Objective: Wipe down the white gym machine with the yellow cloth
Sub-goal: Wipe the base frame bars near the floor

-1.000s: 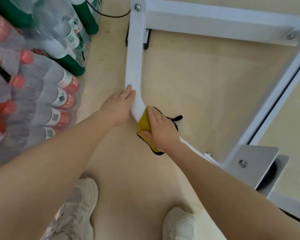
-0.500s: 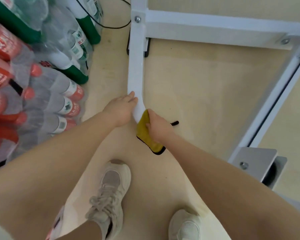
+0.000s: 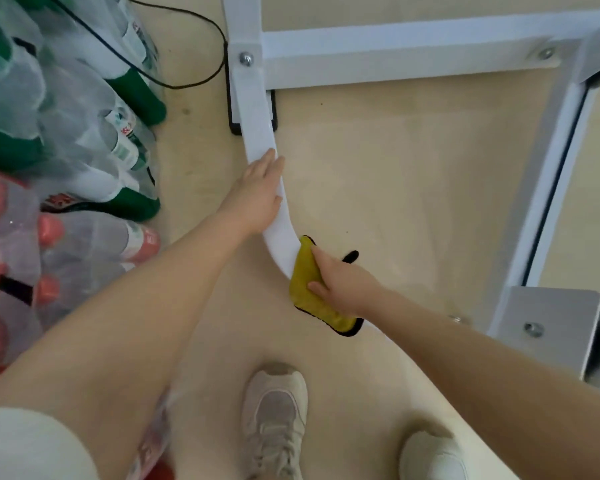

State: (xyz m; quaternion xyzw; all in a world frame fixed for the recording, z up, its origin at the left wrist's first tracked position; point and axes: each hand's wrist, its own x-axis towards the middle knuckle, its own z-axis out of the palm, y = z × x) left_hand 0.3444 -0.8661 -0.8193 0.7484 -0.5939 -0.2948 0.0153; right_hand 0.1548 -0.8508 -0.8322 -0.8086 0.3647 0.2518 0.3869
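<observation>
The white gym machine's curved frame bar (image 3: pixel 253 109) runs from the top centre down to the middle of the head view. My left hand (image 3: pixel 257 195) rests flat on the bar with straight fingers. Lower on the bend, my right hand (image 3: pixel 343 285) grips the yellow cloth (image 3: pixel 309 289), which has a black edge and is wrapped over the bar. The bar below the cloth is hidden by my right arm.
Shrink-wrapped packs of bottles (image 3: pixel 70 150) with green and red labels crowd the left side. A black cable (image 3: pixel 194 81) loops on the floor near the bar's foot. A white crossbar (image 3: pixel 395 53) and a side rail (image 3: pixel 551 161) enclose the beige floor; a grey metal bracket (image 3: pixel 548 323) sits right. My shoes (image 3: pixel 274 420) stand below.
The view has shifted and my left foot has stepped forward. My left hand has slid a little farther up the bar; my right hand stays with the cloth on the bend.
</observation>
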